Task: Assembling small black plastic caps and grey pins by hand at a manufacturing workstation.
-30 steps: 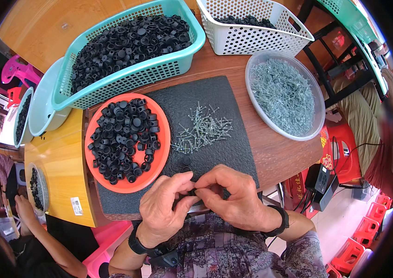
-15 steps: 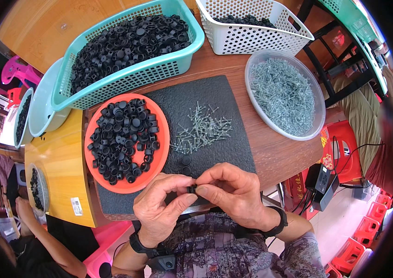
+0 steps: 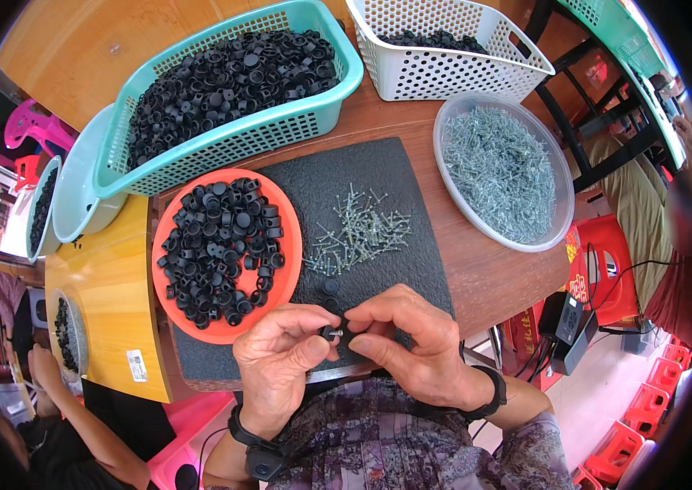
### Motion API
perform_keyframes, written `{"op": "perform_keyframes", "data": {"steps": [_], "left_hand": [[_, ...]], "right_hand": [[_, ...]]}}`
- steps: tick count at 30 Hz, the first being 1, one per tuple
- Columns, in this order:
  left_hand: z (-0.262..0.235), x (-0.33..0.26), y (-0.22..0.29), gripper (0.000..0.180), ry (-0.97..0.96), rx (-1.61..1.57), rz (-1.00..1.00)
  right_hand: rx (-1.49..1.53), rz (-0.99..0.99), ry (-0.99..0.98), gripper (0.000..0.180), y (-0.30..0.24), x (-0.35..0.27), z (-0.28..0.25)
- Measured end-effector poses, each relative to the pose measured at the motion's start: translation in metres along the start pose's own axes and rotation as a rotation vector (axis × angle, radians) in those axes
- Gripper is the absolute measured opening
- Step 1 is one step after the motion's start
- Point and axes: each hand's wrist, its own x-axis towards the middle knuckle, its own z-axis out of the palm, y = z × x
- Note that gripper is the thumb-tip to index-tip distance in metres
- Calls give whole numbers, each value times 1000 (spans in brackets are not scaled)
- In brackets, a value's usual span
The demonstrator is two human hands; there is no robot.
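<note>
The right hand (image 3: 415, 343) is easing away from the small black plastic part (image 3: 326, 332), which the left hand (image 3: 278, 355) is pinching over the dark-grey textured mat (image 3: 387, 163), a silver metal screw (image 3: 335, 333) showing. I cannot tell whether the right grip is holding anything.

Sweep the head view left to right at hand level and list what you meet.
Small bowl of black parts → orange plate → left hand → small black piece → right hand → black box.
</note>
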Motion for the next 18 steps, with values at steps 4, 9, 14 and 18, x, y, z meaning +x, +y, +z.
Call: {"op": "perform_keyframes", "data": {"steps": [4,9,14,18], "left_hand": [[4,-1,-5,24,4,-90,-27],[6,-3,-5,25,45,-112,-76],[6,-9,-5,27,109,-36,-139],[-5,-15,5,25,119,5,-64]], "right_hand": [[-27,-109,21,23,3,3,4],[-110,-180,32,23,5,4,4],[-201,-226,14,23,6,0,5],[-266,-225,2,25,4,4,-5]]}}
